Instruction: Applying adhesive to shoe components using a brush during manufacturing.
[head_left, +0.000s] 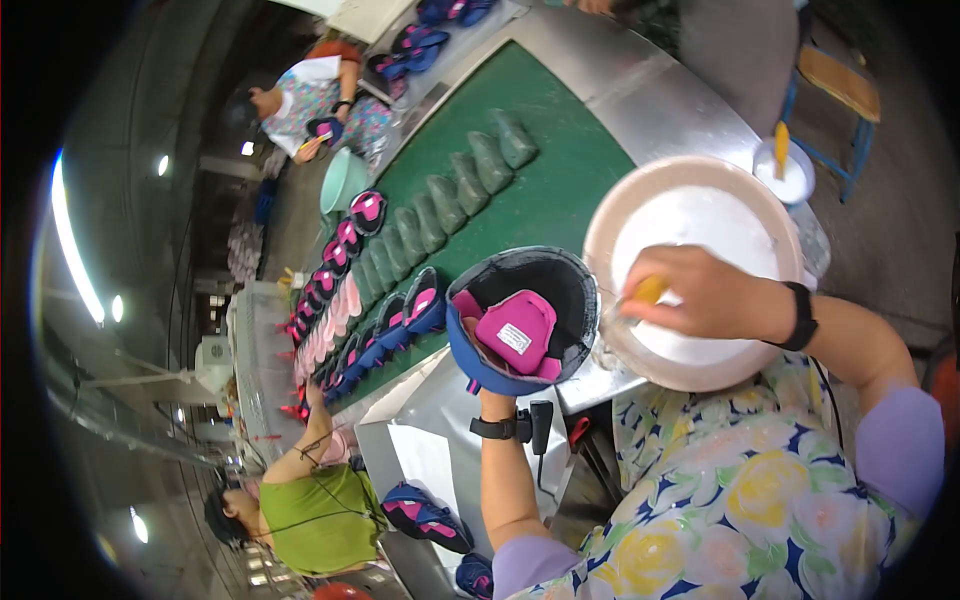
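My left hand (pixel 497 404) holds up a navy-blue shoe upper (pixel 575 310) with a grey inner rim; most of the fingers are hidden behind and inside it. A pink tongue (pixel 515 330) with a white label shows in its opening. Close to the upper's right edge, my right hand (pixel 690 290) grips a brush by its yellow handle (pixel 650 290). Motion blurs the brush's tip. Beneath that hand stands a wide beige basin (pixel 612 235) of white liquid (pixel 690 215).
A green conveyor belt (pixel 560 170) carries rows of grey-green foot-shaped pieces (pixel 430 215), pink pieces (pixel 340 305) and more uppers (pixel 400 315). A small white bucket (pixel 800 180) stands beyond the basin. Two co-workers, one in a green top (pixel 315 520), are at the left.
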